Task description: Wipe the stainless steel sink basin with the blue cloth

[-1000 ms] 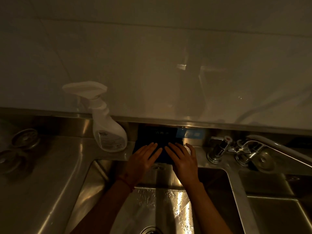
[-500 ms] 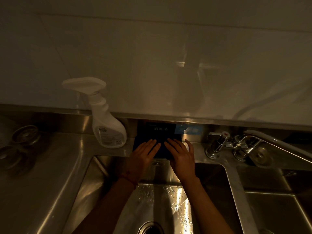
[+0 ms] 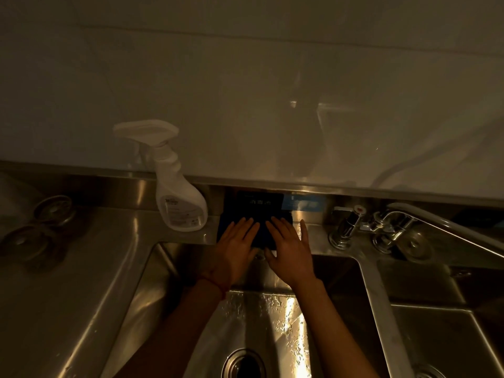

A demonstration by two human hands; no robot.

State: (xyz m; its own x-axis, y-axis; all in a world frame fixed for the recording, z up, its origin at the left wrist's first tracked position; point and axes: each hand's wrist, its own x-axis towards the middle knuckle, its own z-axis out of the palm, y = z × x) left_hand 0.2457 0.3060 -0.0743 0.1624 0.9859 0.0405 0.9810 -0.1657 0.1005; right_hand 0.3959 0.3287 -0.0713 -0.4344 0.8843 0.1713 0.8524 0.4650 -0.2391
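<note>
Head view: dark blue folded cloth lies flat on the steel ledge behind the stainless steel sink basin, against the backsplash. Both hands press on it, fingers straight and spread: left hand on its left part, right hand on its right (thumb off the cloth). A white plastic spray bottle stands just beside it, left. A chrome tap sits well to the right.

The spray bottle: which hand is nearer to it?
The left hand. It lies flat on the blue cloth just right of the spray bottle; the right hand lies farther right, toward the faucet.
</note>
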